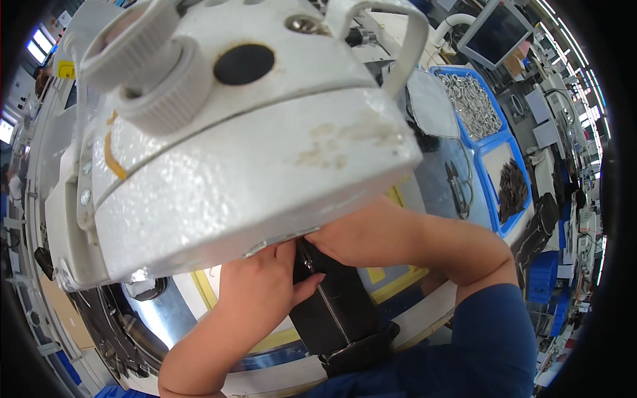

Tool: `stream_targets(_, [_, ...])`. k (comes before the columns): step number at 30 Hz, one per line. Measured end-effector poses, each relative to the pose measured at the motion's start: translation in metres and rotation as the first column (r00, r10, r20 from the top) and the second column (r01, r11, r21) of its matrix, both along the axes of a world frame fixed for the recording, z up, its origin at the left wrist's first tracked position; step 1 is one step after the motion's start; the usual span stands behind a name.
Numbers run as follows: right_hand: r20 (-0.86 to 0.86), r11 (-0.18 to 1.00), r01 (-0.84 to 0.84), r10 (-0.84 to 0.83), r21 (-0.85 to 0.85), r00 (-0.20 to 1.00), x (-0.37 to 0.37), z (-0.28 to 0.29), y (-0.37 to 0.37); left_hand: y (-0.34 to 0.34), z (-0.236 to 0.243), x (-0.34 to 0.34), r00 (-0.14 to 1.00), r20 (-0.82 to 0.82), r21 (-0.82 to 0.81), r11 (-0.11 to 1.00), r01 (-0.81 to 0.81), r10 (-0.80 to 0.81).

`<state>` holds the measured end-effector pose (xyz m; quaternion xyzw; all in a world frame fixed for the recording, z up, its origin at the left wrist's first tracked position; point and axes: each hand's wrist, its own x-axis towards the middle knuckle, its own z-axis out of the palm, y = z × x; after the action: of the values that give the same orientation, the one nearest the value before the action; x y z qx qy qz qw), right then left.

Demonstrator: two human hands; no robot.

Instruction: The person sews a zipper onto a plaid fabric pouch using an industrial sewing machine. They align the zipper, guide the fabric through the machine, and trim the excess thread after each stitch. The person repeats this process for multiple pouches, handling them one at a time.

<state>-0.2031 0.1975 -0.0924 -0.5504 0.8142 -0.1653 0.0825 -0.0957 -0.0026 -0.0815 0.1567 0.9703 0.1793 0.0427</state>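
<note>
Resting L hand (257, 286) on black cloth (358, 298), partly hidden under sewing machine (252, 189), w/ thumb (309, 286) splayed out to zip (333, 310). Can't tell grip of R hand (355, 235) just across zip, w/ fingertips covered. Got scissors (458, 189) off to R.

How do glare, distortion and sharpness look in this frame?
Head view: glare whitens the shiny metal surface at lower left; speckled highlights dot the white machine head; the upper-left window looks overbright; fisheye bending strengthens toward the black rim; the zipper reads clearly, while the black fabric shows little detail.
</note>
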Motion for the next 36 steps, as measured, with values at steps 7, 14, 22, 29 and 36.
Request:
stream_targets(7, [-0.022, 1.000, 0.006, -0.005, 0.012, 1.000, -0.004, 0.008, 0.010, 0.006, -0.004, -0.002, 0.998, -0.054, 0.008, 1.000, 0.030, -0.030])
stream_targets(14, [0.008, 1.000, -0.013, 0.013, -0.017, 1.000, -0.001, 0.002, 0.006, 0.003, -0.004, 0.002, 0.999, -0.036, -0.020, 1.000, 0.006, -0.007])
stream_targets(22, [0.001, 1.000, -0.013, 0.013, 0.005, 1.000, 0.003, 0.006, 0.008, 0.002, 0.001, 0.001, 1.000, 0.010, 0.014, 1.000, -0.006, 0.006])
stream_targets(29, [-0.018, 0.990, 0.023, -0.026, -0.137, 1.000, 0.002, -0.015, 0.015, 0.002, 0.000, -0.002, 0.996, -0.082, 0.010, 0.999, 0.048, -0.047])
stream_targets(36, [-0.019, 0.994, -0.015, 0.013, -0.110, 1.000, -0.003, -0.006, 0.064, 0.022, -0.019, 0.001, 0.957, -0.204, -0.122, 0.975, 0.186, -0.208])
